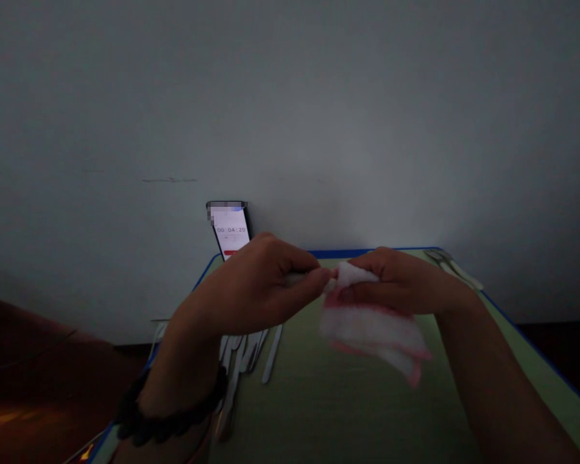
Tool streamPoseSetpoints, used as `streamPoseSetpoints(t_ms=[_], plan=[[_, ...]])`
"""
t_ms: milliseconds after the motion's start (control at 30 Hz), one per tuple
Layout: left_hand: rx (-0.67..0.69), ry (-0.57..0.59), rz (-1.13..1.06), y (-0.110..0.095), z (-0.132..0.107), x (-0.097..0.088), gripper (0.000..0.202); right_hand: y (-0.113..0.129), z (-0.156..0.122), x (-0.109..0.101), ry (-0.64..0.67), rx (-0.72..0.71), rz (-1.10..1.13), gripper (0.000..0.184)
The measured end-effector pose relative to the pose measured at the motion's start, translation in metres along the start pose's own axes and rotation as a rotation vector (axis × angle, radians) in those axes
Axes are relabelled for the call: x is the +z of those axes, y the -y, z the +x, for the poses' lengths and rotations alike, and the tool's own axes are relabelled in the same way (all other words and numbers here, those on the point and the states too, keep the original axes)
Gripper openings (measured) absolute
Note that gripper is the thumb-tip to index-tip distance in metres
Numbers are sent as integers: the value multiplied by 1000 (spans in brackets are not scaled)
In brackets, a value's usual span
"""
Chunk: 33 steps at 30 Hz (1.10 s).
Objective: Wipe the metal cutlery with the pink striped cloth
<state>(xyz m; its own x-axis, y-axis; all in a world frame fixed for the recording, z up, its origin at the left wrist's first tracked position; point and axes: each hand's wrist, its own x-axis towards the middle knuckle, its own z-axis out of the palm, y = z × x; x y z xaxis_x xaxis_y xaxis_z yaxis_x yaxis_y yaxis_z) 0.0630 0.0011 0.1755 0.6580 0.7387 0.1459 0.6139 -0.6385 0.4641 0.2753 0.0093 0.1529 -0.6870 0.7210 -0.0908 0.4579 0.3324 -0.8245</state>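
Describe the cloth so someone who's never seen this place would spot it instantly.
Start at the green-topped table with the blue rim, against the wall. Above it, find the right hand; the cloth is bunched in its grip, beside the left hand. Unlike the cutlery and lit phone nearby, it is white with pink bands and hangs in loose folds.

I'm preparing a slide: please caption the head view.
Left hand grips a pale object, right hand a pink-edged white cloth, over a green table, near cutlery and a lit phone.
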Motion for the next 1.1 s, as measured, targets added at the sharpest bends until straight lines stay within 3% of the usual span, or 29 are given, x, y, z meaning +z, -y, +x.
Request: streamPoseSetpoints(t_ms=[167, 333, 500, 733, 900, 1100], plan=[[53, -210, -4, 0, 0, -3, 40, 1, 1, 5, -12, -35, 201, 26], [58, -390, 55, -3, -1, -4, 35, 5, 3, 8, -98, -157, 61, 23], [43, -424, 221, -1, 2, -1, 34, 6, 6, 8, -161, -200, -221, 20], [22, -471, 371, -2, 4, 0, 38, 22, -4, 18, -438, -46, -608, 17], [-2, -505, 478, -9, 5, 5, 37, 25, -7, 21, -552, -49, -661, 16], [8, -584, 607, -13, 13, 21, 35, 9, 6, 19, -779, -130, -633, 16]])
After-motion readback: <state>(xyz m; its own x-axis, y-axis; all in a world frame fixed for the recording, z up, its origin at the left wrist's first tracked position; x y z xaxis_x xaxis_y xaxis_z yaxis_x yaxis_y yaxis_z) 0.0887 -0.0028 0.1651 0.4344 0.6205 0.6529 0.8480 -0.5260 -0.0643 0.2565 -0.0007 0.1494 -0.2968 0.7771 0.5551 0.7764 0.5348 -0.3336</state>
